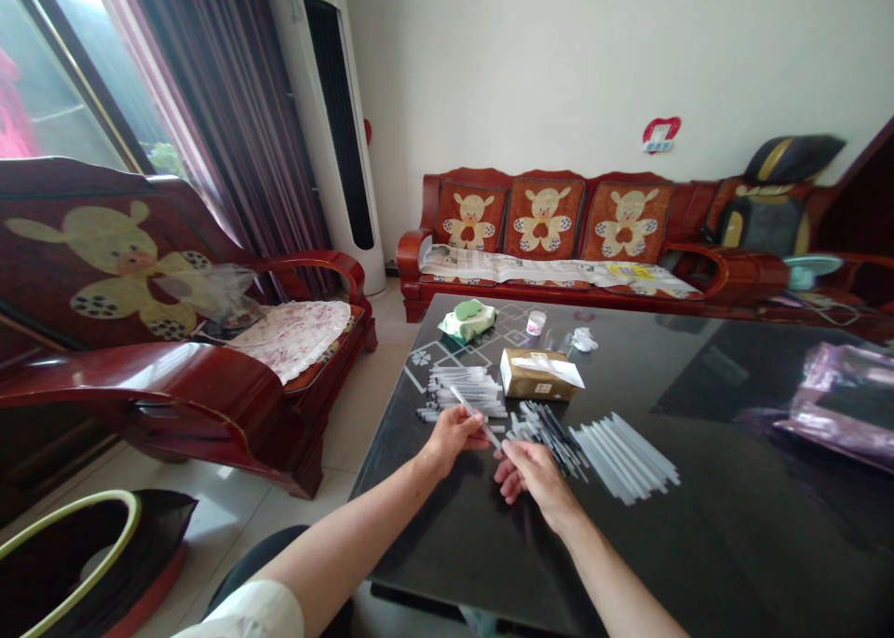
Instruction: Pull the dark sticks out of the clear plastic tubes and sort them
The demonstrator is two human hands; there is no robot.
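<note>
A slim whitish pen (467, 403) slants between my two hands above the near side of the dark table. My left hand (453, 435) pinches it near its middle. At its lower end, my right hand (529, 470) has thumb and fingertips closed on it; the tip is hidden there. Just beyond my left hand lies a stack of similar whitish pens (457, 386), some with dark ends. Thin black sticks with pale ends (551, 433) lie in a loose heap beyond my right hand. To their right is a spread of translucent white tubes (624, 456).
On the glossy table (670, 545) stand a tissue box (535, 377), a green wipes pack (467, 319), a small white cup (535, 322) and a crumpled white wad (584, 340). A purple plastic package (848, 400) is at right. A lined bin (104, 563) stands lower left.
</note>
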